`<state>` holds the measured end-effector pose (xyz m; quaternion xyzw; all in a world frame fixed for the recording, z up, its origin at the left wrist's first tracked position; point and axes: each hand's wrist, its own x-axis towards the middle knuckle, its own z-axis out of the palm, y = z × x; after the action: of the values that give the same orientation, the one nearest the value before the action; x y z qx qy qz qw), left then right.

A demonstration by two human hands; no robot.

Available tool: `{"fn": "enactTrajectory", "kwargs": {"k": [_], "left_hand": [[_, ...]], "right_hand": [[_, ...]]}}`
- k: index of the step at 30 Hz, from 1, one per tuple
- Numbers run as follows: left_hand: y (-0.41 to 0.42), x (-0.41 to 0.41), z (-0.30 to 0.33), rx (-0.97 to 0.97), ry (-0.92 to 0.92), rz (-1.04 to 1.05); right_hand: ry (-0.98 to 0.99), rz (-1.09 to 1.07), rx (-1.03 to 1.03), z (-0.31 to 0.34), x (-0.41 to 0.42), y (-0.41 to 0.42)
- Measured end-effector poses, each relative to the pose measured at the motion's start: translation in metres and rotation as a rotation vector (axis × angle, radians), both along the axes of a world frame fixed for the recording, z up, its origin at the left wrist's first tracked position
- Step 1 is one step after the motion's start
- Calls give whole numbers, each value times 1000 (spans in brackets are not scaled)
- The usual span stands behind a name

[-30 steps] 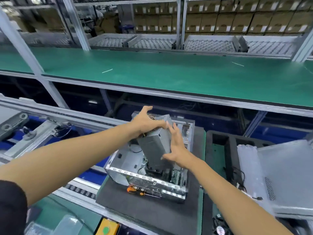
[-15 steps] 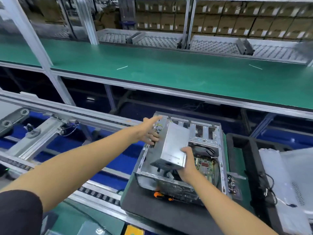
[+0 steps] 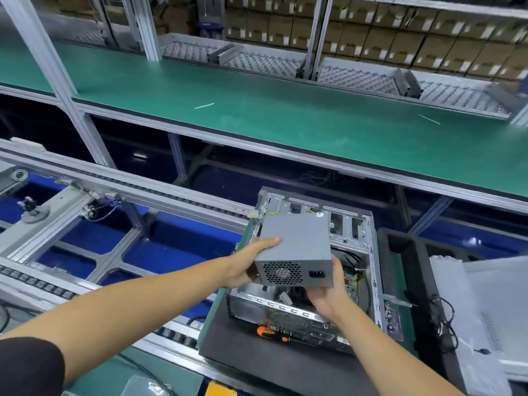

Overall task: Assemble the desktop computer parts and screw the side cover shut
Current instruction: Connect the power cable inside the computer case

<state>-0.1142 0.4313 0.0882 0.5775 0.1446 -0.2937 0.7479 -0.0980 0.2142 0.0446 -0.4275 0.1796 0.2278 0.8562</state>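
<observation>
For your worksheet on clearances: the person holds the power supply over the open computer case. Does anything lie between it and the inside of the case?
Yes. Loose black cables and a pale connector lie in the open case right beneath the power supply, which both hands, left hand and right hand, hold above it. No cover closes the opening.

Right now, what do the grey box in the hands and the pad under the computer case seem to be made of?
Power supply box: probably sheet metal with a matte grey finish; sharp folded edges, punched vent grille.
Pad: likely dark foam or rubber; dull surface with no shine and a thick edge, though the exact material is uncertain.
</observation>
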Motion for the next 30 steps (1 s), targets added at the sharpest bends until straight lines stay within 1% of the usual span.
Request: {"fn": "enactTrajectory", "kwargs": {"k": [2, 5, 7, 9, 11, 13, 15, 16, 18, 20, 21, 22, 23, 24, 26, 27, 28, 29, 30], "left_hand": [[-2, 3, 6, 79, -30, 47], [2, 12, 15, 275, -140, 110], [5, 18, 20, 341, -221, 98], [8, 22, 27, 394, -266, 65], [8, 24, 29, 464, -301, 49], [4, 23, 30, 607, -320, -4], [-1, 21, 31, 758, -344, -66], [-4, 20, 31, 816, -352, -77], [-4, 19, 31, 918, -349, -77], [-1, 21, 28, 1011, -343, -82], [2, 22, 27, 1053, -343, -77], [4, 22, 25, 1082, -342, -63], [6, 23, 25, 1094, -343, -41], [9, 24, 24, 1091, -340, -19], [11, 24, 21, 1083, -342, -8], [11, 25, 19, 1091, -351, -7], [12, 25, 18, 1099, -358, -4], [12, 26, 16, 1102, -363, -4], [11, 26, 15, 1104, -365, -4]], "right_hand": [[-25, 88, -135, 2, 8, -7], [-41, 252, -350, 11, 22, -13], [-133, 401, -643, 21, 39, -21], [-338, 645, -978, 38, 60, -33], [-570, 897, -1271, 59, 81, -41], [-786, 1116, -1602, 75, 99, -41], [-1050, 1354, -1906, 84, 111, -41], [-1176, 1499, -1997, 90, 117, -42], [-1387, 1766, -2071, 108, 130, -44], [-1515, 1910, -2148, 128, 155, -45], [-1506, 1928, -2195, 137, 169, -43], [-1431, 1894, -2235, 141, 182, -42], [-1313, 1773, -2221, 138, 190, -42], [-1179, 1595, -2120, 126, 195, -41], [-927, 1105, -1672, 79, 184, -31], [-840, 880, -1471, 50, 170, -21], [-773, 702, -1337, 26, 155, -11], [-744, 576, -1273, 8, 145, -5], [-742, 496, -1259, -3, 141, -2]]}}
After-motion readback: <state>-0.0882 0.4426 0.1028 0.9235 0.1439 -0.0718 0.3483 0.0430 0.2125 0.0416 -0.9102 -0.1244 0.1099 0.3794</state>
